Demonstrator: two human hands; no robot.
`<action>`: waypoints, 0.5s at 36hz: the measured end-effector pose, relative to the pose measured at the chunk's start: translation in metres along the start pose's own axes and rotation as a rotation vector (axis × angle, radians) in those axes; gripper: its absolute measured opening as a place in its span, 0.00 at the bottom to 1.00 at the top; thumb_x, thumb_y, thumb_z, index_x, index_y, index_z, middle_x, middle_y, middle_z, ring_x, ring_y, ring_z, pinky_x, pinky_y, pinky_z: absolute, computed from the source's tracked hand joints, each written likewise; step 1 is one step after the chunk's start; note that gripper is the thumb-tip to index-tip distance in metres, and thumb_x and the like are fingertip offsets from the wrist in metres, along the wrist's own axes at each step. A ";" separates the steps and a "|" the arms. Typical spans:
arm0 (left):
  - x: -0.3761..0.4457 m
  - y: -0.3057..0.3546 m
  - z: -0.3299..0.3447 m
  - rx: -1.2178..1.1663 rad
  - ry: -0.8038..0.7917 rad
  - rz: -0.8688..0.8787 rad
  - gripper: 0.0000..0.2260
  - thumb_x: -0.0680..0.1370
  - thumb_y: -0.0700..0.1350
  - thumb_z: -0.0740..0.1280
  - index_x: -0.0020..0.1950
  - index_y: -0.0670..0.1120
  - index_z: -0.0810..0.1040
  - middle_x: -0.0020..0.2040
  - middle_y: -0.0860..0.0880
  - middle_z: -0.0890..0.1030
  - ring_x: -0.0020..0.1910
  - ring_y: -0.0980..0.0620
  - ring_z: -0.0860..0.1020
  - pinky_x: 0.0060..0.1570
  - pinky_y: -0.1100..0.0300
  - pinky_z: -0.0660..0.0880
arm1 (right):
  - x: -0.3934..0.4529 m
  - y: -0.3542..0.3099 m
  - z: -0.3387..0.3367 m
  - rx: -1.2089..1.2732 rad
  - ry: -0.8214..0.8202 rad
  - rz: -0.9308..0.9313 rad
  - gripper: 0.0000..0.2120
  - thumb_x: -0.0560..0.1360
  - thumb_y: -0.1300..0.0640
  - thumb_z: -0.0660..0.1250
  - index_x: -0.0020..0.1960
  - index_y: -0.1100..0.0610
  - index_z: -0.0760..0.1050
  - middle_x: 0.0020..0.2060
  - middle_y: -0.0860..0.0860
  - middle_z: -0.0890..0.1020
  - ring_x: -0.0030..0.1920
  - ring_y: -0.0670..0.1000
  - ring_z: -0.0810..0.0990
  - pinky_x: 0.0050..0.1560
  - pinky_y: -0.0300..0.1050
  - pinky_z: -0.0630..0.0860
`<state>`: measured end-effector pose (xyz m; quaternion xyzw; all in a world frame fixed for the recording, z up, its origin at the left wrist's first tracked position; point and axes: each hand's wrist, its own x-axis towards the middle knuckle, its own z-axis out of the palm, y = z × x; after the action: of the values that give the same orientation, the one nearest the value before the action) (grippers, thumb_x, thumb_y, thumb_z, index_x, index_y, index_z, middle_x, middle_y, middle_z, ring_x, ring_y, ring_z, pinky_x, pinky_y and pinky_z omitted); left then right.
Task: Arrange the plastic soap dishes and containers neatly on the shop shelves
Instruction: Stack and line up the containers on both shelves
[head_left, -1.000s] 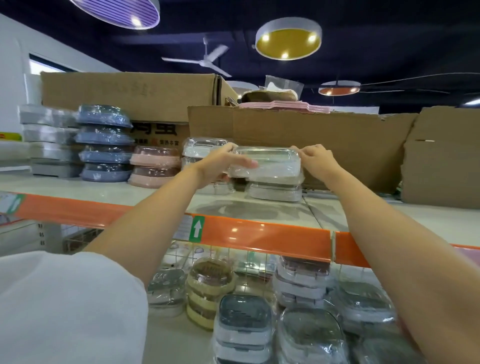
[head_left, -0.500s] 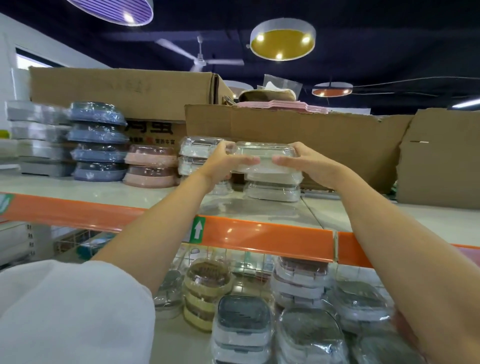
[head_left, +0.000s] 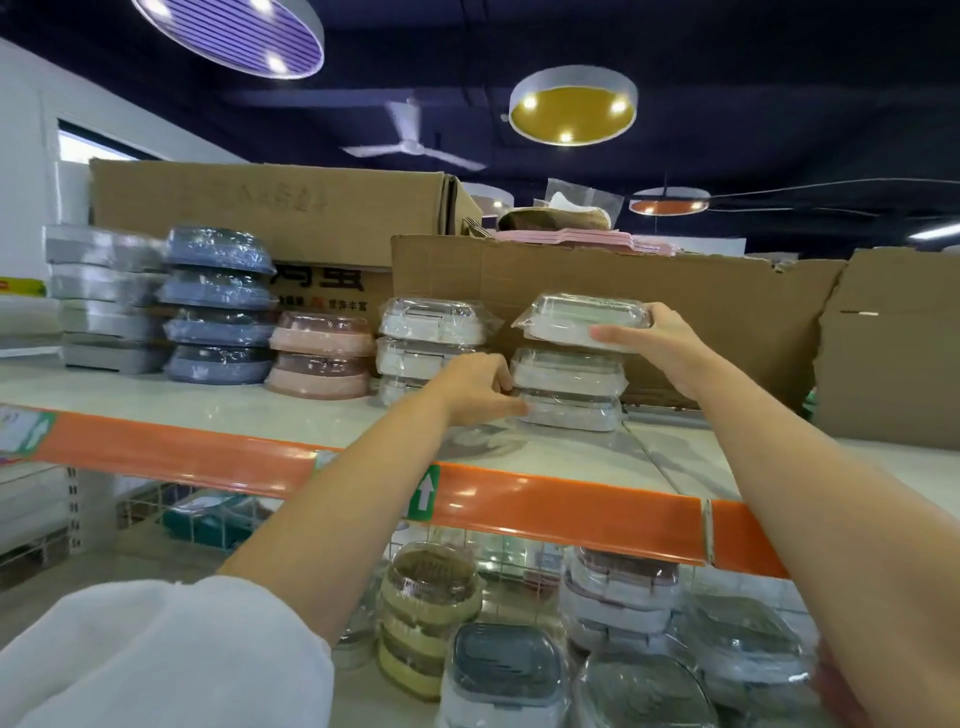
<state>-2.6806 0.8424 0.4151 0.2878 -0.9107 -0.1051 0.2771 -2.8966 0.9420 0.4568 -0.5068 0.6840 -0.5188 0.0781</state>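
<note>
a white wrapped soap dish (head_left: 582, 323), tilted, is gripped at its right end by the right hand (head_left: 657, 343), above a two-dish stack (head_left: 569, 389). the left hand (head_left: 475, 387) curls against that stack's left side on the shelf (head_left: 208, 405).

Upper shelf (head_left: 218, 421): pale surface, orange front strip. Resting directly on it, left to right: grey dish stack (head_left: 104, 299), blue dish stack (head_left: 218, 306), pink dish stack (head_left: 319, 356), two white wrapped soap dish stacks (head_left: 431, 343) (head_left: 569, 389), cardboard boxes (head_left: 597, 280) behind. Lower shelf (head_left: 182, 561): further wrapped containers (head_left: 501, 670).
</note>
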 end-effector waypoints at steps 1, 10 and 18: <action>0.000 0.000 0.001 0.013 -0.012 0.004 0.16 0.75 0.53 0.70 0.56 0.43 0.76 0.49 0.49 0.76 0.50 0.50 0.75 0.50 0.56 0.73 | 0.003 0.002 0.002 0.006 0.018 0.007 0.51 0.59 0.37 0.78 0.73 0.58 0.61 0.68 0.54 0.68 0.67 0.54 0.69 0.67 0.53 0.68; -0.001 0.002 0.003 0.086 -0.049 0.035 0.15 0.77 0.52 0.67 0.52 0.41 0.79 0.49 0.44 0.81 0.48 0.49 0.76 0.50 0.54 0.74 | 0.008 0.009 0.014 -0.109 0.020 0.054 0.43 0.69 0.40 0.73 0.75 0.57 0.58 0.73 0.56 0.63 0.70 0.57 0.65 0.69 0.55 0.67; 0.002 -0.001 0.005 0.072 -0.051 0.015 0.15 0.76 0.53 0.68 0.52 0.42 0.79 0.50 0.46 0.80 0.47 0.51 0.74 0.49 0.56 0.73 | 0.007 0.011 0.018 -0.204 -0.025 0.061 0.43 0.75 0.38 0.65 0.79 0.55 0.47 0.77 0.53 0.56 0.76 0.56 0.58 0.73 0.54 0.58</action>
<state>-2.6841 0.8408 0.4111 0.2879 -0.9228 -0.0775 0.2442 -2.8948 0.9251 0.4430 -0.4975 0.7473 -0.4376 0.0501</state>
